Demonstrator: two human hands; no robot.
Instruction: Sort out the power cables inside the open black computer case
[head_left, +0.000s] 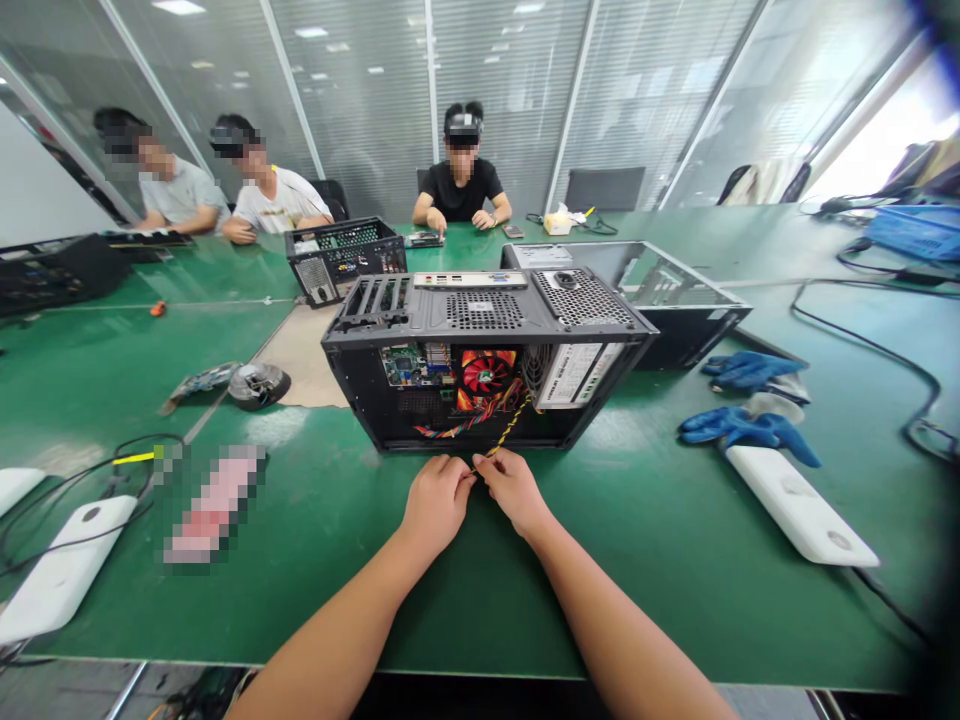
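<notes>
Left hand (436,505) and right hand (514,490) are right next to each other, both with fingertips pinched on a yellow-and-black cable (512,427), just in front of an open PC case (424,315) sitting back-panel-up on the green bench (315,500). Cable runs inside, past the red fan (484,373). Further back there's another open case (345,250), then someone in a black shirt (461,190) across the bench.

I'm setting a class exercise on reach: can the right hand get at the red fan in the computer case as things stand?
Probably yes: the computer case has an open near side, leaving the red fan exposed, though the right hand holds a yellow-black cable.
</notes>
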